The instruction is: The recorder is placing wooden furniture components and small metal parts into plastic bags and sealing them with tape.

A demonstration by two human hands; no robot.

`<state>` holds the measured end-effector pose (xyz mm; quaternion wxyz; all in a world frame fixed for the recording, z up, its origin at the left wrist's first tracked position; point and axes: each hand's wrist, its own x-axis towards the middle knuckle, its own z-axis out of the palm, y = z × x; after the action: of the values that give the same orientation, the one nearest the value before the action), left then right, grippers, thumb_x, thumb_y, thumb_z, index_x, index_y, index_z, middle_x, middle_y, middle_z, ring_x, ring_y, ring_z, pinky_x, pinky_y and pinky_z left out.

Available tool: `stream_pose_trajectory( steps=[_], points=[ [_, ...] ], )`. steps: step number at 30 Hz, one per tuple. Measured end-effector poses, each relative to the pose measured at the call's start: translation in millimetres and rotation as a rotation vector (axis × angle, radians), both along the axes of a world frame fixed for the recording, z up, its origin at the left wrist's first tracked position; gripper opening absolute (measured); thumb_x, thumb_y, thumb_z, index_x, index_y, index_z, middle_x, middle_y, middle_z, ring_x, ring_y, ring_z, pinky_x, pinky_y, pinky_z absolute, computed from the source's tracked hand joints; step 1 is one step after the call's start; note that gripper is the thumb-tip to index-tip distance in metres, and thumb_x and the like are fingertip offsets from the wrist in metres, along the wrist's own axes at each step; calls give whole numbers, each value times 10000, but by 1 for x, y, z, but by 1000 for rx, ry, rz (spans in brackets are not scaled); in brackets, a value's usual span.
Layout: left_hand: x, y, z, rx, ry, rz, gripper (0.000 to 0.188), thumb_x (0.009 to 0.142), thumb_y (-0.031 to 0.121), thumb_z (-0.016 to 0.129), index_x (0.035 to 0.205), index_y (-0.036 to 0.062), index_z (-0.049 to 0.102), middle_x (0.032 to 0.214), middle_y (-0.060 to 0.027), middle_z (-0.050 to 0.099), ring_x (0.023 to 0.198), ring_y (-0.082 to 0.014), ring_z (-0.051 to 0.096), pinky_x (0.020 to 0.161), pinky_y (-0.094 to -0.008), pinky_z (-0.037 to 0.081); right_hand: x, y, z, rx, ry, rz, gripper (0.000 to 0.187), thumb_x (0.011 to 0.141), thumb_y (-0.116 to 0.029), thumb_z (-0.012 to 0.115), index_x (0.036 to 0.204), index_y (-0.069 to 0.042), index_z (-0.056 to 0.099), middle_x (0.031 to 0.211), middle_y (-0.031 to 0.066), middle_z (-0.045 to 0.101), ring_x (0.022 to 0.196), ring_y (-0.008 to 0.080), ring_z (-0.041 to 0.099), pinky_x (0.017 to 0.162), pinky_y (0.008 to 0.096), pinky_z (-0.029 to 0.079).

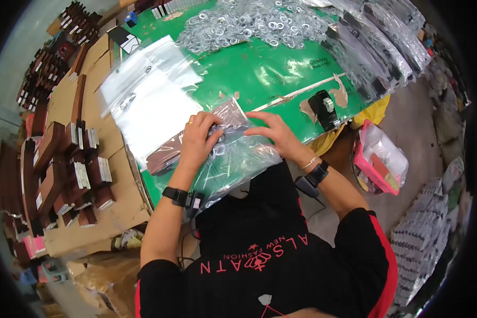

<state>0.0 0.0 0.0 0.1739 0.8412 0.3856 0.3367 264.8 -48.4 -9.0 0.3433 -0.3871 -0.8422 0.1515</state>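
Note:
A brown folded piece [164, 155], perhaps a belt or strap, lies slantwise at the near edge of the green table. A clear plastic bag [246, 157] covers part of it and spreads toward my body. My left hand [199, 138] is on the piece, its fingers curled and thumb bent in, gripping the bag's film. Small greyish parts show under that thumb, too blurred to name. Beside the piece's right end, my right hand [274, 134] reaches in with thumb and forefinger apart, close to the bag's edge and holding nothing visible.
White plastic bags [156, 108] lie stacked at left. A heap of metal rings [254, 24] covers the table's far side. Filled bags [373, 45] sit far right, near a black tape dispenser [324, 110]. Brown bundles [58, 177] rest on cardboard; a pink basket [379, 159] stands right.

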Motion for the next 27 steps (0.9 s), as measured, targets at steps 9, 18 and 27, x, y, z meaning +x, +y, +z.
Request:
stream_pose_trajectory(
  steps=[9, 18, 27],
  points=[
    [-8, 2, -6, 8, 41, 15, 199, 833, 132, 703, 997, 65, 612, 1044, -88, 599, 956, -327, 552, 815, -425, 441, -33, 35, -9, -45, 122, -21, 293, 779, -84, 668, 1070, -95, 698, 1137, 83, 697, 1125, 298, 613, 1000, 434, 449],
    [-6, 9, -8, -7, 84, -81, 77, 889, 66, 599, 935, 5, 609, 998, -152, 575, 928, -373, 526, 822, -455, 439, -42, 74, -18, 21, 298, -92, 248, 916, -151, 635, 1143, -60, 677, 1387, 101, 608, 1305, 323, 531, 1152, 477, 351],
    [-21, 9, -9, -200, -105, -33, 169, 968, 106, 558, 1038, -34, 623, 991, -193, 598, 943, -375, 570, 859, -432, 456, -53, 79, -43, 134, 339, -106, 214, 885, -135, 585, 1074, -74, 664, 1071, 154, 643, 1048, 351, 589, 960, 440, 460]
  ],
)
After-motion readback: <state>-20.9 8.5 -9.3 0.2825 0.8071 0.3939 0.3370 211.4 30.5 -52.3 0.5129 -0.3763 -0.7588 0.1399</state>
